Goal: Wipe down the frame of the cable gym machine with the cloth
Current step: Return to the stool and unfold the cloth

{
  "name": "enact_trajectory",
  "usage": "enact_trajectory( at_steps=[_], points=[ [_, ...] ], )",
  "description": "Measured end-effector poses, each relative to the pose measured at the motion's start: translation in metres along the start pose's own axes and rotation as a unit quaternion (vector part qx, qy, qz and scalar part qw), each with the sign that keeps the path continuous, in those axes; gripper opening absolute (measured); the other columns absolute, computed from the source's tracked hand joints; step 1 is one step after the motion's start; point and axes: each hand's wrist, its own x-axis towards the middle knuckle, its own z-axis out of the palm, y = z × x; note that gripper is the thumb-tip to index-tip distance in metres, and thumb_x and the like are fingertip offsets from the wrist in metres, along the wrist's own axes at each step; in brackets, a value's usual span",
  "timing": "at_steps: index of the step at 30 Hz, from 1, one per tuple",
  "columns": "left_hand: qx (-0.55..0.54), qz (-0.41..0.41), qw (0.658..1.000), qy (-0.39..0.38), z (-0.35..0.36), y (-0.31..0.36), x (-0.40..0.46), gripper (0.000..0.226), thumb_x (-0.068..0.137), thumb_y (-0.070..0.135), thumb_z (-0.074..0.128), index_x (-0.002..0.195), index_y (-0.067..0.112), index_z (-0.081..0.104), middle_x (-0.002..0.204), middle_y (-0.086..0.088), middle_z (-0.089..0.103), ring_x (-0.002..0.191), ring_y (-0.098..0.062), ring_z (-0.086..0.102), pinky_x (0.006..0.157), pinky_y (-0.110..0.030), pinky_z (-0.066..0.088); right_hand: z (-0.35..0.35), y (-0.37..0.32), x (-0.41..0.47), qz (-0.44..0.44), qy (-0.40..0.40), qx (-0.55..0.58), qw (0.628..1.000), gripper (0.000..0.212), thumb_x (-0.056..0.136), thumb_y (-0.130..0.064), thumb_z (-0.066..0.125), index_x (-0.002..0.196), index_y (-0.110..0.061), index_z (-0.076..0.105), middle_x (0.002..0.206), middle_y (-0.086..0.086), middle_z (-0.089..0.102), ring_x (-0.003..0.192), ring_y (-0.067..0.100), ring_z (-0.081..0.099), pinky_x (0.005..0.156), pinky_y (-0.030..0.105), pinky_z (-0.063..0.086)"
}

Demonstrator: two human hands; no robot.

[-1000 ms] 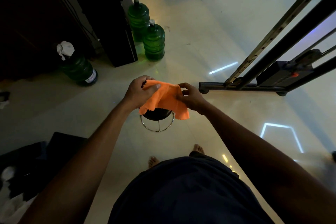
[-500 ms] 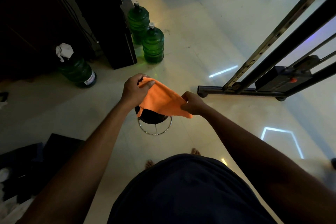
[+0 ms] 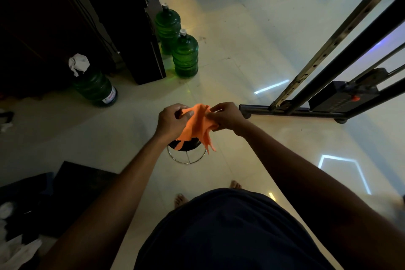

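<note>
**A:** From the head view, how far along are you? Your left hand [image 3: 170,121] and right hand [image 3: 225,117] are both on the orange cloth [image 3: 196,126], out in front of your body. Nothing touches the cable machine frame [image 3: 291,113], so as I judge it the wiping itself is not yet begun. All of the frame is left to do.

**B:** And the grips?

**A:** Your left fingers and thumb pinch the cloth's upper left edge; your right hand curls round its right side. The fabric is bunched between your two hands, with loose corners hanging below them over the small black stool [image 3: 186,149] on the floor. It looks to me as though you are gathering or folding it into a pad, though that is a guess.

**B:** Where is the frame from the cloth?

**A:** To your right. The horizontal base tube ends just beside your right hand in this view, though it lies down on the floor, well below your hands. The slanted uprights [image 3: 341,50] rise from it towards the upper right, with the weight stack [image 3: 341,98] behind them. You need to turn right and reach down or across before cloth meets metal.
</note>
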Motion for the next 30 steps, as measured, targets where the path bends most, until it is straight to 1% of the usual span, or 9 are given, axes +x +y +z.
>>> enact_trajectory(
  at_steps=[7,12,16,18,20,23,25,28,30],
  points=[
    [-0.034,-0.005,0.997,-0.076,0.002,0.005,-0.011,0.02,0.101,0.04,0.071,0.111,0.026,0.08,0.108,0.009,0.077,0.109,-0.014,0.07,0.09,-0.034,0.058,0.005,-0.03,-0.014,-0.02,-0.076,0.025,0.997,0.011,0.107,-0.016,0.068,0.109,-0.005,0.069,0.118,0.026,0.073,0.095,0.037,0.081,0.087,0.051,0.068],
    [-0.065,-0.044,0.993,-0.085,-0.007,0.002,-0.018,0.056,0.08,0.07,0.081,0.115,0.027,0.076,0.109,0.012,0.076,0.104,-0.007,0.07,0.084,-0.029,0.058,0.01,-0.05,-0.031,-0.015,-0.136,0.051,0.989,0.023,0.114,-0.013,0.043,0.12,0.003,0.059,0.106,0.022,0.069,0.09,0.037,0.077,0.089,0.051,0.067],
    [-0.109,-0.079,0.99,-0.028,-0.014,-0.004,-0.015,0.018,0.093,0.037,0.081,0.105,0.024,0.076,0.104,0.005,0.077,0.104,-0.015,0.072,0.085,-0.03,0.06,0.011,-0.053,-0.033,0.002,-0.148,0.1,0.984,0.025,0.114,-0.019,0.041,0.132,-0.005,0.05,0.111,0.014,0.081,0.093,0.037,0.08,0.086,0.049,0.066],
    [-0.225,-0.132,0.965,-0.022,-0.022,-0.008,-0.013,0.014,0.092,0.026,0.079,0.105,0.02,0.077,0.109,-0.005,0.078,0.109,-0.027,0.075,0.092,-0.043,0.065,0.014,-0.045,-0.029,0.007,-0.1,0.113,0.989,0.033,0.112,-0.023,0.045,0.138,-0.002,0.05,0.117,0.016,0.081,0.096,0.035,0.075,0.085,0.043,0.064],
    [-0.351,-0.168,0.921,-0.036,-0.032,-0.008,-0.015,0.017,0.094,0.012,0.075,0.11,0.008,0.072,0.111,-0.013,0.076,0.11,-0.033,0.075,0.089,-0.041,0.065,0.025,-0.036,-0.031,0.039,-0.061,0.119,0.99,0.042,0.111,-0.036,0.05,0.14,-0.006,0.055,0.131,0.018,0.074,0.103,0.031,0.066,0.093,0.042,0.059],
    [-0.474,-0.171,0.861,-0.068,-0.044,-0.005,-0.024,0.014,0.097,0.003,0.063,0.11,0.002,0.067,0.097,-0.011,0.073,0.092,-0.024,0.074,0.083,-0.034,0.065,0.049,-0.019,-0.038,0.143,-0.124,0.195,0.962,0.06,0.104,-0.065,0.054,0.135,-0.014,0.059,0.127,0.014,0.069,0.121,0.031,0.066,0.11,0.051,0.05],
    [-0.491,-0.177,0.85,-0.073,-0.051,-0.011,-0.03,0.011,0.097,0.003,0.058,0.1,0.004,0.068,0.088,-0.006,0.073,0.083,-0.02,0.074,0.078,-0.031,0.063,0.062,-0.01,-0.038,0.165,-0.182,0.288,0.926,0.071,0.097,-0.073,0.061,0.138,-0.015,0.06,0.128,0.016,0.071,0.125,0.036,0.068,0.106,0.054,0.055],
    [-0.456,-0.197,0.866,-0.055,-0.057,-0.033,-0.034,0.007,0.09,0.011,0.065,0.093,0.006,0.069,0.087,-0.006,0.069,0.085,-0.022,0.07,0.079,-0.034,0.061,0.076,-0.009,-0.04,0.131,-0.155,0.328,0.923,0.052,0.1,-0.048,0.074,0.136,-0.015,0.057,0.132,0.019,0.068,0.111,0.035,0.072,0.083,0.047,0.064],
    [-0.406,-0.201,0.891,-0.03,-0.056,-0.053,-0.033,0.014,0.086,0.018,0.079,0.091,0.008,0.069,0.086,-0.006,0.068,0.088,-0.022,0.069,0.079,-0.034,0.061,0.082,-0.007,-0.038,0.084,-0.097,0.289,0.949,0.035,0.102,-0.029,0.075,0.131,-0.018,0.059,0.135,0.016,0.066,0.108,0.031,0.07,0.093,0.054,0.064]
  ],
)
